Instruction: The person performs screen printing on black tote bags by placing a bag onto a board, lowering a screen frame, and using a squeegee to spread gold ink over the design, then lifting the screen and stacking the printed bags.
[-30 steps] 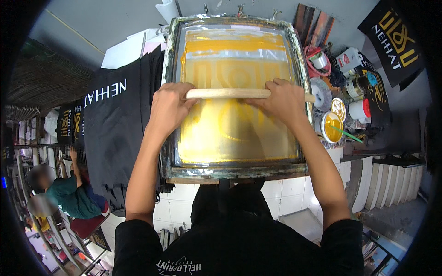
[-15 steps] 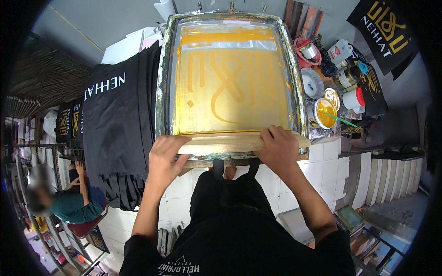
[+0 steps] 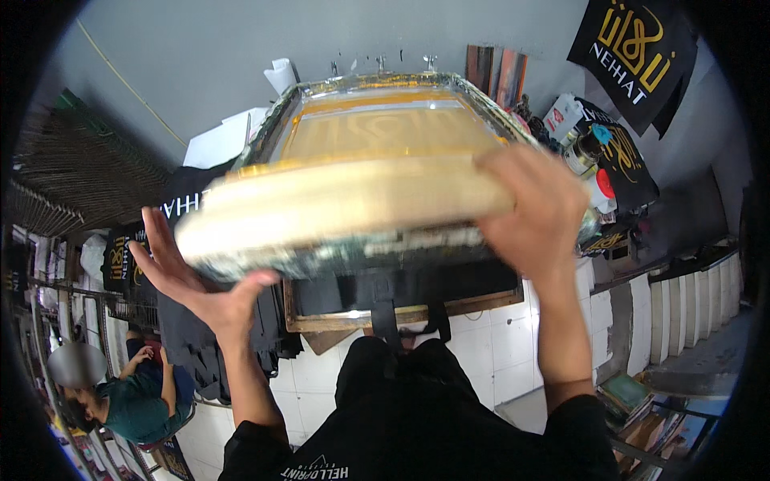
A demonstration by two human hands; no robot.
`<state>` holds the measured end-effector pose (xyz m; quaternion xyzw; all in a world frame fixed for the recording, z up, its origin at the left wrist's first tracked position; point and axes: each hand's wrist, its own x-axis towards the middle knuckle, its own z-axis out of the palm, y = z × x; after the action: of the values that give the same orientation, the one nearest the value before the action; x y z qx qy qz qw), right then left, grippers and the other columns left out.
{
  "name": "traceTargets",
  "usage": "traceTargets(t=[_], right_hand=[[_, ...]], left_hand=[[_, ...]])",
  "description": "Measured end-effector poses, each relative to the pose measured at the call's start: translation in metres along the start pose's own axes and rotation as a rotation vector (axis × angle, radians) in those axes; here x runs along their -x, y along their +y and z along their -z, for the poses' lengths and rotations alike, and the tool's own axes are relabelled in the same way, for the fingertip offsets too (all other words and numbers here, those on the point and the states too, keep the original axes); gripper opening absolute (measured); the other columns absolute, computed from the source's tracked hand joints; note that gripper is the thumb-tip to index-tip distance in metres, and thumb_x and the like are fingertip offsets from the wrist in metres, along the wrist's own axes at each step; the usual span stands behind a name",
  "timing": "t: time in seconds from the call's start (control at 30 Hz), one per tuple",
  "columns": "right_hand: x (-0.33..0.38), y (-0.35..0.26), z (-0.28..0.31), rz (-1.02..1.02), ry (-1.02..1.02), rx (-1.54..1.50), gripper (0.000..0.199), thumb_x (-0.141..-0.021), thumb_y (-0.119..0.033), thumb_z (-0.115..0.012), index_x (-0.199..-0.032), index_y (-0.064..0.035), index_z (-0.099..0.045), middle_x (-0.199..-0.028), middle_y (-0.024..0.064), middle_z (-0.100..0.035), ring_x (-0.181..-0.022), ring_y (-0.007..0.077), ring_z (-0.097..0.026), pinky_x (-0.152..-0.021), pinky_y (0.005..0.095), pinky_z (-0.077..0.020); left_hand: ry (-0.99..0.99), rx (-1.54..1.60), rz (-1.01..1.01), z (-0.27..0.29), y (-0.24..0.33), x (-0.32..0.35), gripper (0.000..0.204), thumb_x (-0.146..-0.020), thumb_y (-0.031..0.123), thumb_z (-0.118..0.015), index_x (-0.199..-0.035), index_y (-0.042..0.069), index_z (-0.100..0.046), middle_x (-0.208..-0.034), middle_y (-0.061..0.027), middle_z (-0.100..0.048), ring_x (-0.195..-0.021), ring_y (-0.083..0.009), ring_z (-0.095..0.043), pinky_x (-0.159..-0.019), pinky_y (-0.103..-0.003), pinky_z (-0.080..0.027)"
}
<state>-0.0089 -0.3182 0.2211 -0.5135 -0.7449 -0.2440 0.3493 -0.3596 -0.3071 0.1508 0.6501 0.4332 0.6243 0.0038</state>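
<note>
A screen-printing frame (image 3: 345, 248) is tilted up, its near edge raised toward me; yellow ink covers its mesh (image 3: 353, 136). Across the near end lies a wooden squeegee (image 3: 345, 196), blurred by motion. My right hand (image 3: 536, 212) is closed around the squeegee's right end. At the frame's near left corner is my left hand (image 3: 204, 280), fingers spread, the thumb by the lower edge; whether it bears weight I cannot tell. Under the raised frame, a black cloth bag (image 3: 345, 295) lies on a wood-edged board (image 3: 321, 321), its straps hanging over the near side.
Black printed bags (image 3: 188, 188) are stacked at the left. Bottles and a red-lidded tub (image 3: 603, 186) stand at the right, near a hanging printed bag (image 3: 630, 60). A person in a green shirt (image 3: 140, 405) sits at the lower left. Grey wall (image 3: 385, 32) stands behind.
The frame's near edge has risen, uncovering the black bag beneath. My left hand has left the squeegee and opened at the frame's left corner. My right hand has risen with the squeegee.
</note>
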Motion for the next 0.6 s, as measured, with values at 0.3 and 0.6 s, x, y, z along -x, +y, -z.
traceTargets(t=[0.3,0.6], right_hand=[[-0.203,0.033,0.026,-0.108,-0.207,-0.045,0.038,-0.087,-0.036,-0.076,-0.109,-0.0049,-0.079,-0.094,0.019,-0.077,-0.075,0.0237,-0.072,-0.074,0.0371,-0.0587],[-0.291,0.101,0.0,-0.044,-0.032,-0.023,0.051,-0.074,-0.037,-0.086,-0.102,0.0058,-0.077,-0.089,0.0235,-0.076,-0.076,0.0297,-0.071,-0.078,0.0399,-0.0556]], left_hand=[[-0.649,-0.382,0.776,-0.067,-0.156,0.065,0.079,-0.091,0.035,-0.077,-0.145,-0.013,-0.045,-0.147,-0.0338,-0.049,-0.134,-0.0391,-0.054,-0.111,-0.042,-0.042],[-0.401,0.036,0.984,-0.008,-0.18,0.051,0.02,-0.096,0.02,-0.07,-0.092,0.001,-0.071,-0.085,0.0037,-0.064,-0.083,-0.0102,-0.055,-0.079,-0.027,-0.044]])
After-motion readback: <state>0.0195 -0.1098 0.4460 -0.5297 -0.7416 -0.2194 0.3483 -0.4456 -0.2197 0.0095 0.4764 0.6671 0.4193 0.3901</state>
